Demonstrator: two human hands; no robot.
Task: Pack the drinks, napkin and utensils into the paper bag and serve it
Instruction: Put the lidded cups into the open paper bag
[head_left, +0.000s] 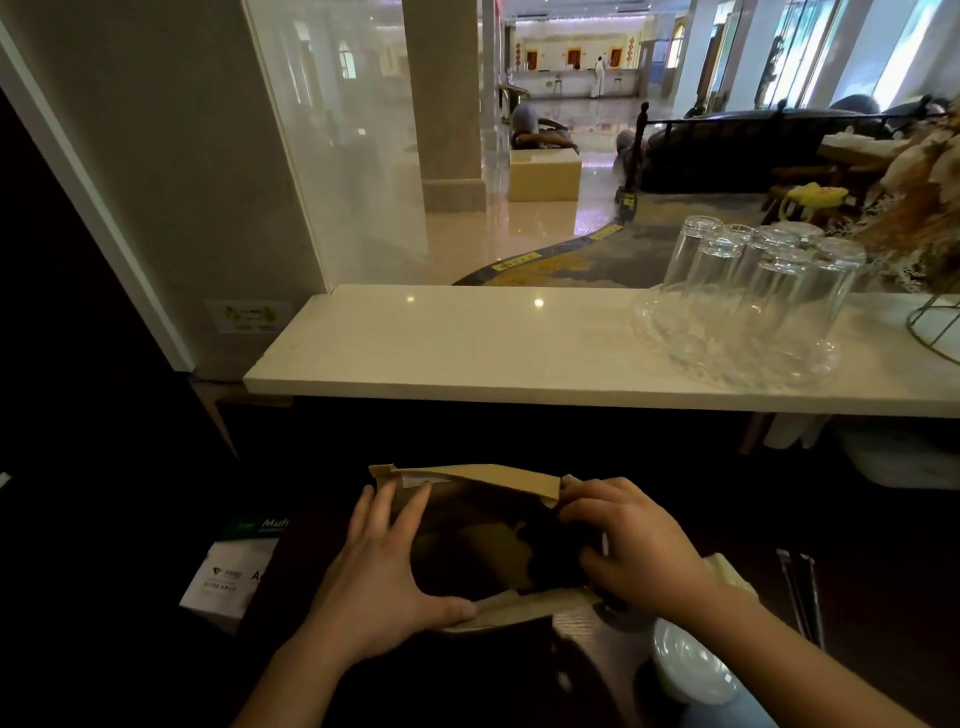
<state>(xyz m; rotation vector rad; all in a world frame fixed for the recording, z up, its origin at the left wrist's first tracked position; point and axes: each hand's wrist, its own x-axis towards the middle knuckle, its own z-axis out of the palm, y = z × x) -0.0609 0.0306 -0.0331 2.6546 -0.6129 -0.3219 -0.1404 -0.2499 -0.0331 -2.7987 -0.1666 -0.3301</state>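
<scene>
- A dim serving area looks out over a pale stone ledge into a bright hall with pillars and a glossy floor.
- On the right of the ledge, clear drinking glasses stand upside down in a glass dish.
- Below the ledge lies a dark table, where a brown paper bag stands straight ahead with its mouth held open towards the camera.
- The left hand grips the bag's left side: fingers spread against the outer wall, thumb pressed on the near rim.
- The right hand pinches the bag's right edge, fingers curled around the paper near the top corner.
- The inside of the bag is too dark to tell what it holds.
- Just right of the right wrist lies a pale folded napkin, and beyond it thin dark wrapped utensils lie lengthwise on the table.
- A white cup lid shows near the right forearm.
- A printed white card lies left of the bag.
</scene>
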